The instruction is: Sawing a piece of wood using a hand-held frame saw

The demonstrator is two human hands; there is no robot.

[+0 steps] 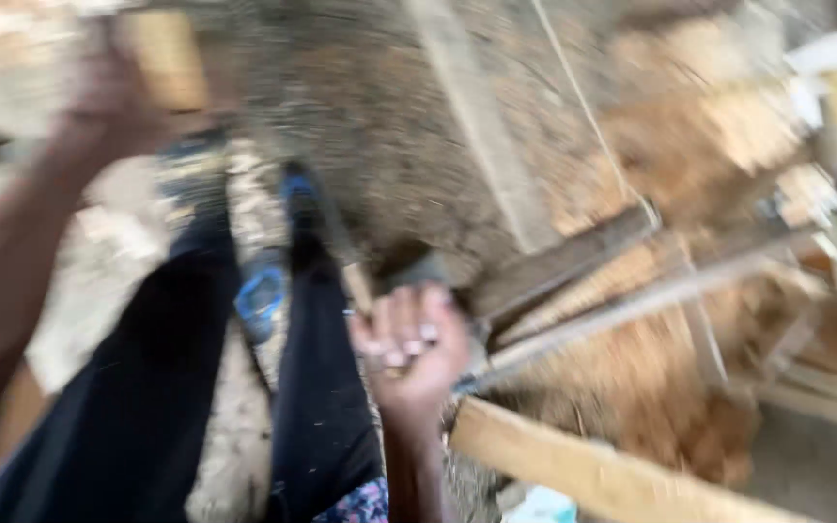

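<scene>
Gripping a metal tool (496, 360), the right hand (409, 349) closes around it.

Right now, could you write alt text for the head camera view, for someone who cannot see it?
Blurred downward view: the right hand grips a thin handle, its fingers curled shut, while the left hand is raised high holding a pale wooden piece. Below are legs in dark trousers, wooden planks and sawdust on the ground.

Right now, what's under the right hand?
The right hand is closed on a thin handle. Below it lie long wooden planks on a ground of sawdust. The fist covers the rest of the handle, and blur hides what tool it is.
</scene>
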